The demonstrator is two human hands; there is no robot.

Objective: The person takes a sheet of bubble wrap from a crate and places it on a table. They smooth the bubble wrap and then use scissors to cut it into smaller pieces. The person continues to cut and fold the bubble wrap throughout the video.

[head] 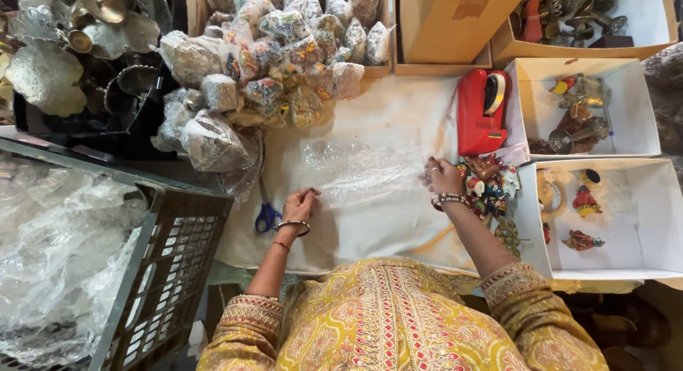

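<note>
Both hands pinch a bubble wrap sheet (356, 172) flat: left hand (300, 202) at its seven o'clock corner, right hand (442, 175) at three (beside painted figurines (491, 186)).

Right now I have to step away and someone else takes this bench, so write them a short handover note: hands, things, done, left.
Left hand: fingers pinched on the near left edge of the clear plastic sheet spread on the white cloth.
Right hand: gripping the sheet's right edge, beside the painted figurines.
Blue scissors lie left of the left hand; red tape dispenser sits behind the figurines.
Done: a heap of wrapped bundles at the back.
Left: nothing lies on the sheet yet; loose figurines remain in the white boxes.
</note>
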